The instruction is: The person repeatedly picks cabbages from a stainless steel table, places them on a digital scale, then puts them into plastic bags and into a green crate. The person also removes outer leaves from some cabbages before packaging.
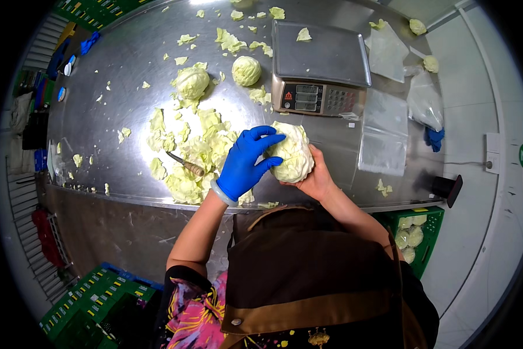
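Observation:
A pale green cabbage head (291, 152) is held over the near edge of the steel table. My bare right hand (316, 176) grips it from the right and below. My left hand (250, 159), in a blue glove, has its fingertips against the cabbage's left side, fingers spread. Left of my hands, a curved knife with a wooden handle (192, 167) lies on a pile of cabbage leaves (187, 187). Two more cabbage heads, one with loose outer leaves (192, 83) and a rounder one (246, 70), stand farther back.
A digital scale (320, 56) with a leaf scrap on its pan stands at the back right. Clear plastic bags (383, 131) lie beside it. Leaf scraps dot the steel table (126, 91). A green crate (431, 244) of cabbages is below the right edge; stacked green crates (100, 296) are lower left.

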A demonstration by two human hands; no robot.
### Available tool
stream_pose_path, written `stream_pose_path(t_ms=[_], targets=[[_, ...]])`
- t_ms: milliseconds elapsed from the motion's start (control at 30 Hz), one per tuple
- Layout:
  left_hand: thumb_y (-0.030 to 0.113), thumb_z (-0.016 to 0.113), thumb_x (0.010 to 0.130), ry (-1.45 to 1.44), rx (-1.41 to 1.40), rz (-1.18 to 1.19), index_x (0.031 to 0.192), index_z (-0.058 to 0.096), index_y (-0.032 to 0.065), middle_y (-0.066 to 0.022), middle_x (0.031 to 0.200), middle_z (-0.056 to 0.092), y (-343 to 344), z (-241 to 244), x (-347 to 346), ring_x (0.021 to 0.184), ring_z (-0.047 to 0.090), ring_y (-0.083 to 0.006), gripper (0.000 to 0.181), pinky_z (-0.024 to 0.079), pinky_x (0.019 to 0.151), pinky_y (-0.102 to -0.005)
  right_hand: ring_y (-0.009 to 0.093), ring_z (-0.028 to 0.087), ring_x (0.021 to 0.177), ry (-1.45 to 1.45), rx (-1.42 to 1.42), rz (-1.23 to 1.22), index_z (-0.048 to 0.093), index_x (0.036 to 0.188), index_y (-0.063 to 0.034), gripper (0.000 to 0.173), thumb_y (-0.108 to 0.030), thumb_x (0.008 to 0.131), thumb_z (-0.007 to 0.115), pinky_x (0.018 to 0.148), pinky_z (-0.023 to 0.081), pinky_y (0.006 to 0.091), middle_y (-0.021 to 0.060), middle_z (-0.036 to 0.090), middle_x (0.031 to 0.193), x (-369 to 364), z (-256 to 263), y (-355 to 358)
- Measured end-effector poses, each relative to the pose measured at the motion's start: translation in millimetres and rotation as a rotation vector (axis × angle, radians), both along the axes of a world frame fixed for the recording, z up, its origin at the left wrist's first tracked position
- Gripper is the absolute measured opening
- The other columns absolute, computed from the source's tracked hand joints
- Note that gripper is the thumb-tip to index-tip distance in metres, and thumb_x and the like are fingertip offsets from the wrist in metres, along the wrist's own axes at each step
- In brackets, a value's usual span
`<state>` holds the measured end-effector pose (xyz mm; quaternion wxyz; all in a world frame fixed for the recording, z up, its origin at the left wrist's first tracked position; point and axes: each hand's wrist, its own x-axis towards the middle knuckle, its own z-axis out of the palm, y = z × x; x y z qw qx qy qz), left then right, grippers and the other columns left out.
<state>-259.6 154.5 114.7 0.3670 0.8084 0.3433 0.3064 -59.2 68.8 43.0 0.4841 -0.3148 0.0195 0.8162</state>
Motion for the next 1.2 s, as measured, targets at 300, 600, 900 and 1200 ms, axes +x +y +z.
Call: stream_pose_path(t_ms=[300, 600, 900, 1200], targets=[[0.002, 0.076, 0.082, -0.234, -0.120, 0.485, 0.130, 0.059, 0.0039, -0.0106, 0.132, 0.056, 10, -10, -32, 0.119, 0.056, -0.0225, 0.051, 0.046, 0.098, -0.0350, 0.031, 0.063, 0.113, -0.096, -0.176, 0.080, 0.046, 0.143, -0.0135, 0.065, -0.060, 0.097, 0.039, 0.084, 0.056, 0.0530, 0.0114, 0.060, 0.133, 3, 4, 12], [0.015, 0.084, 0.073, -0.387, -1.074, -0.170, 0.154, 0.031, 0.0055, -0.0104, 0.149, 0.045, -22, -46, -90, 0.135, 0.044, -0.0203, 0.097, 0.035, 0.113, -0.0346, 0.021, 0.065, 0.097, -0.781, 0.285, 0.933, 0.049, 0.134, -0.0017, 0.073, -0.057, 0.089, 0.064, 0.080, 0.055, 0.0347, 0.0138, 0.062, 0.115, -37, 42, 70], [0.040, 0.055, 0.096, -1.393, -1.082, 0.630, 0.151, 0.036, 0.0076, -0.0142, 0.151, 0.044, -159, -124, -184, 0.137, 0.045, -0.0333, 0.066, 0.037, 0.114, -0.0502, 0.027, 0.068, 0.085, -1.193, 0.912, 0.686, 0.062, 0.112, -0.0011, 0.025, -0.018, 0.093, 0.064, 0.077, 0.054, 0.0362, 0.0118, 0.069, 0.100, -177, -34, 97], [0.034, 0.070, 0.087, -1.444, -0.794, 0.830, 0.152, 0.034, 0.0106, -0.0110, 0.154, 0.041, -188, -111, -185, 0.141, 0.040, -0.0311, 0.078, 0.032, 0.117, -0.0497, 0.035, 0.064, 0.081, -1.826, 1.517, 0.970, 0.055, 0.109, -0.0027, 0.035, -0.017, 0.079, 0.068, 0.074, 0.054, 0.0438, 0.0172, 0.061, 0.102, -296, -121, 118]])
